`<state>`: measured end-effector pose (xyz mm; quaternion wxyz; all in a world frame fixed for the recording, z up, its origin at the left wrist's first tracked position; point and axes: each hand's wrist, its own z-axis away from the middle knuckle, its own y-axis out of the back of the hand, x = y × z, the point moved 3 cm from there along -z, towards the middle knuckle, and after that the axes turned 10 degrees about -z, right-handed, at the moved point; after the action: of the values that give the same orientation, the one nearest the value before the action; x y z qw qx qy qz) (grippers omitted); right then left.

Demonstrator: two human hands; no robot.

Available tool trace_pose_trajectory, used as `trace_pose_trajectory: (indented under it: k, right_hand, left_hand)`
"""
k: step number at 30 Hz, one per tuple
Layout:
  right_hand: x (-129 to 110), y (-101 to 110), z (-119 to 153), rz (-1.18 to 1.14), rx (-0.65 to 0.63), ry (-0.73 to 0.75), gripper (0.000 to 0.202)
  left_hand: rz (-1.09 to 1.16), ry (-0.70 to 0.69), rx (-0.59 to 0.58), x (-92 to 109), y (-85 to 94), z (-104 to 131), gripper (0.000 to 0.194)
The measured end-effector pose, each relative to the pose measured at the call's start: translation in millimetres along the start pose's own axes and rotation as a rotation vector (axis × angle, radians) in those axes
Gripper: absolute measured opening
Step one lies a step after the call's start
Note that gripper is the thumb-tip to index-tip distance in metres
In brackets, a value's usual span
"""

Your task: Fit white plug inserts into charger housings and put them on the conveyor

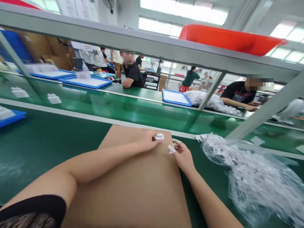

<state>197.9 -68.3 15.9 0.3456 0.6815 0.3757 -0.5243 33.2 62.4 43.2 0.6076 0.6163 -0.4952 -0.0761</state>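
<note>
My left hand [148, 141] reaches across a brown cardboard sheet [142, 186] and is closed on a small white plug-in charger [159, 136]. To its right, my right hand [184, 156] hovers by the cardboard's right edge. Its thumb and forefinger wear pale finger covers, and they curve with a gap between them. I make out nothing held there. A clear plastic bag [251, 171] full of small white pieces lies right of my right hand.
Beyond a pale rail runs a green conveyor belt [133, 110] carrying white chargers [54, 98]. A blue tray [13, 118] sits at left. Overhead, a shelf holds a red bin [228, 39]; a slanted post [263, 107] stands at right. Co-workers sit across the belt.
</note>
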Motion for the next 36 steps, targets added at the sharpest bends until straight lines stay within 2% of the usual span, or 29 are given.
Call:
trace_pose_trajectory:
  k: [3, 6, 8, 11, 14, 16, 18, 20, 22, 24, 26, 28, 32, 34, 36]
  right_hand:
    - [15, 1, -7, 0.045, 0.007, 0.072, 0.058]
    - [18, 1, -8, 0.096, -0.002, 0.153, 0.041]
    - [14, 2, -8, 0.17, -0.026, 0.192, 0.033]
    - [8, 3, -5, 0.255, -0.072, 0.202, 0.029]
    - [4, 4, -3, 0.326, -0.088, 0.133, 0.03]
    - [2, 4, -1, 0.397, -0.063, 0.109, 0.032]
    - [0, 3, 0, 0.457, -0.026, 0.145, 0.033]
    - [-2, 2, 0, 0.463, -0.005, 0.187, 0.033]
    - [-1, 0, 0, 0.413, -0.017, 0.171, 0.031]
    - [-1, -2, 0, 0.341, -0.051, 0.152, 0.029]
    - [-1, -3, 1, 0.275, -0.083, 0.139, 0.026]
    - [0, -4, 3, 0.191, -0.096, 0.074, 0.027]
    - [8, -3, 9, 0.023, -0.089, -0.105, 0.073]
    - [12, 0, 9, -0.002, -0.082, -0.132, 0.082]
    - [17, 3, 8, 0.0, -0.074, -0.145, 0.082]
  left_hand:
    - [-0.071, 0.172, 0.082, -22, 12.3, -47, 0.024]
    - [-0.124, 0.312, 0.128, -43, 22.0, -83, 0.027]
    - [-0.143, 0.381, 0.143, -55, 24.4, -96, 0.03]
    - [-0.146, 0.464, 0.148, -70, 24.2, -102, 0.033]
    - [-0.125, 0.537, 0.16, -78, 28.2, -99, 0.034]
    - [-0.111, 0.578, 0.216, -76, 35.2, -94, 0.044]
    - [-0.085, 0.569, 0.295, -66, 41.2, -86, 0.058]
    - [-0.02, 0.473, 0.322, -49, 39.6, -74, 0.059]
    - [0.091, 0.32, 0.246, -28, 27.5, -57, 0.045]
    - [0.221, 0.176, 0.111, -8, 8.4, -34, 0.035]
    - [0.339, 0.076, 0.001, 9, -10.5, -12, 0.037]
    - [0.431, 0.015, -0.052, 19, -24.5, 6, 0.039]
    - [0.512, -0.053, -0.083, 22, -34.8, 15, 0.024]
    - [0.515, -0.058, -0.082, 18, -34.7, 14, 0.018]
    - [0.511, -0.05, -0.093, 15, -35.0, 13, 0.02]
